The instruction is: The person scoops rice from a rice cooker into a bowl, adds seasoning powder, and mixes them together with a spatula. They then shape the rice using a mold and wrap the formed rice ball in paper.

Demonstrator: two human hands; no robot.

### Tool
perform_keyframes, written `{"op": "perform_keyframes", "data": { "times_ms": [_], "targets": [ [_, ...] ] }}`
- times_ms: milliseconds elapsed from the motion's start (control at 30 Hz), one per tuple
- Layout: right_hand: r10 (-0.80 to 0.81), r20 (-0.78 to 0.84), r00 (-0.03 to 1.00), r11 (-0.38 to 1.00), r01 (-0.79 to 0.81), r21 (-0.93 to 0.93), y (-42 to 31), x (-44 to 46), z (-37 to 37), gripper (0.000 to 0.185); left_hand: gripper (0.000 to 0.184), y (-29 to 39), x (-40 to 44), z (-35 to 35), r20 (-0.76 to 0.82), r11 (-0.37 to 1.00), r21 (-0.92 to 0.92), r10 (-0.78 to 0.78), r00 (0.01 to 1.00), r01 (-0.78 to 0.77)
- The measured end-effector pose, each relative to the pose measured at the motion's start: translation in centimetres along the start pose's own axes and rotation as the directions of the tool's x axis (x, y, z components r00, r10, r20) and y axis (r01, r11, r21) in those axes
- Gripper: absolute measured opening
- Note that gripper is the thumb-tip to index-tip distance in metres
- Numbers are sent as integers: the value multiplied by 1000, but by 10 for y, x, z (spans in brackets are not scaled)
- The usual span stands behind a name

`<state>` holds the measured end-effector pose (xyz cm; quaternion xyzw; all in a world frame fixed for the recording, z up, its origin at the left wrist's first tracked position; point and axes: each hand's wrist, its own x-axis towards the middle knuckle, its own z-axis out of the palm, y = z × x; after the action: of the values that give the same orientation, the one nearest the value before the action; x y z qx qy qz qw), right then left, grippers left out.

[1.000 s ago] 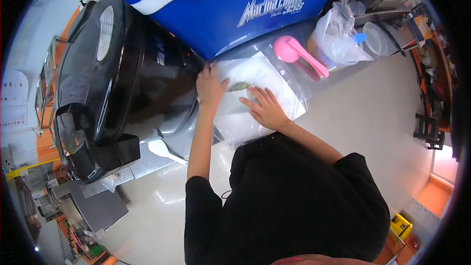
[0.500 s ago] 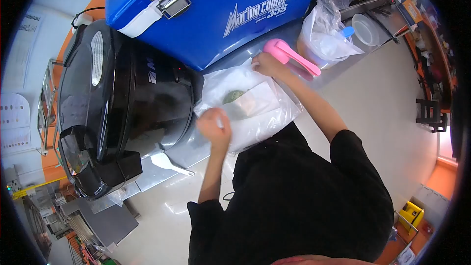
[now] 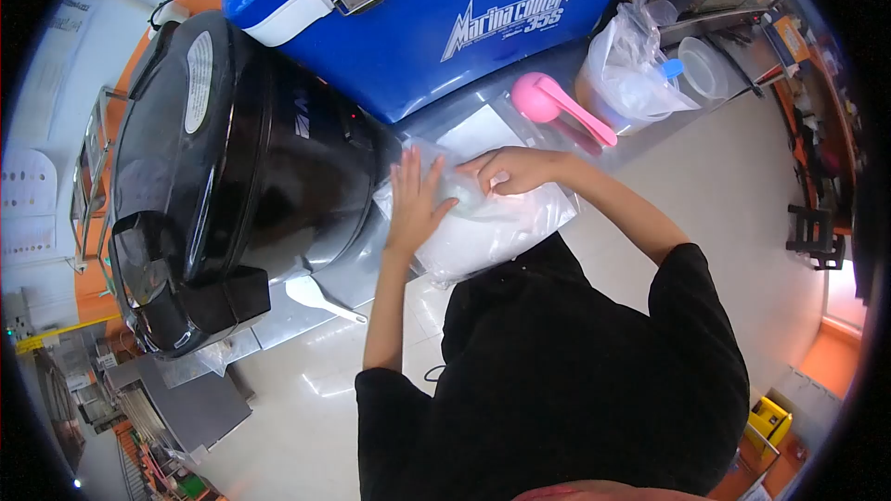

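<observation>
On the metal counter lies a clear plastic sheet (image 3: 464, 246), folded over a pale, faintly greenish mound (image 3: 482, 212) that I see only dimly through it. My left hand (image 3: 415, 199) rests flat on the left side of the plastic, fingers stretched and spread. From the right, my right hand (image 3: 520, 170) presses on the mound with its fingers curled and pinched into the plastic. A white paper sheet (image 3: 484, 131) shows behind both hands, towards the cooler.
A black rice cooker (image 3: 306, 186) stands at left, with a white rice paddle (image 3: 320, 300) beside it. Behind is a blue cooler box (image 3: 418, 56). At right are a pink scoop (image 3: 548, 100), a bag-lined tub (image 3: 631, 83) and a clear plastic bowl (image 3: 703, 70).
The plastic has been folded over the green lump, covering it. My right hand has come down from the sheet's far edge onto the plastic; my left hand has moved forward and spread out.
</observation>
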<state>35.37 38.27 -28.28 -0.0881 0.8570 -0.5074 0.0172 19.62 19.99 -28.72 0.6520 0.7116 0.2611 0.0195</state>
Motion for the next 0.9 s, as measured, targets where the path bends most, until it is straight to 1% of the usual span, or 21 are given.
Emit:
{"op": "perform_keyframes", "data": {
  "times_ms": [67,100,133,167,200,233,300,333,433,467,500,533,567,633,667,700,733,767,833,867,900],
  "targets": [
    [18,2,1000,973,-17,-230,-11,0,7,12,73,8,28,-32,217,993,63,81,973,-96],
    [39,10,999,955,-35,-293,-20,-1,8,10,73,6,38,-39,320,985,90,113,941,-149],
    [61,18,998,934,-51,-355,-32,-2,9,9,73,0,42,-37,323,981,22,176,930,-193],
    [84,25,996,907,-66,-416,-40,-4,12,8,72,-5,46,-36,373,968,39,216,902,-248],
    [-38,7,999,814,35,-580,-44,-6,17,12,71,-10,49,-36,421,951,53,255,870,-304],
    [-10,-53,999,817,-22,-576,-48,-9,22,17,70,-14,51,-35,469,931,62,292,834,-360],
    [45,-173,984,823,-134,-552,-55,-15,35,30,66,-22,50,-33,535,964,-5,226,814,-265],
    [-16,-258,966,841,-127,-526,-56,-19,41,46,64,-24,48,-32,569,977,-34,193,799,-212],
    [-24,-591,806,828,-315,-464,-64,-25,60,51,56,-23,38,-31,445,967,-46,245,862,-251],
    [-141,-637,758,796,-296,-529,-64,-32,73,52,56,-22,39,-31,402,963,11,243,883,-271],
    [-214,-497,841,794,-146,-590,-61,-35,91,53,57,-19,39,-33,358,956,69,242,902,-284],
    [-288,-342,895,781,13,-624,-59,-37,109,53,57,-17,38,-33,312,948,127,240,919,-291],
    [-358,-179,916,758,174,-628,-55,-40,123,54,58,-19,37,-30,304,936,160,256,918,-314],
    [-129,-404,906,880,-83,-467,-65,-33,126,49,58,-28,42,-20,284,902,232,296,912,-365],
    [-5,-494,869,908,-203,-366,-68,-29,126,46,59,-32,43,-14,351,906,301,184,918,-297],
    [106,-662,742,832,-431,-350,-56,-24,126,42,60,-37,43,-8,405,898,376,64,912,-230],
    [195,-688,699,781,-535,-322,-44,-27,119,41,61,-40,40,-3,451,877,450,-61,891,-168],
    [278,-713,643,718,-633,-291,-32,-33,108,40,62,-44,35,-1,407,888,443,-75,910,-125],
    [112,-666,737,576,-594,-561,-15,-50,92,40,64,-46,29,0,317,907,418,-99,943,-45],
    [77,-693,717,592,-592,-547,-9,-55,89,36,65,-45,29,0,295,892,448,-83,952,-61],
    [51,-744,666,596,-618,-513,-10,-56,87,34,66,-40,30,-5,275,876,476,-67,959,-75]
  ]
}}
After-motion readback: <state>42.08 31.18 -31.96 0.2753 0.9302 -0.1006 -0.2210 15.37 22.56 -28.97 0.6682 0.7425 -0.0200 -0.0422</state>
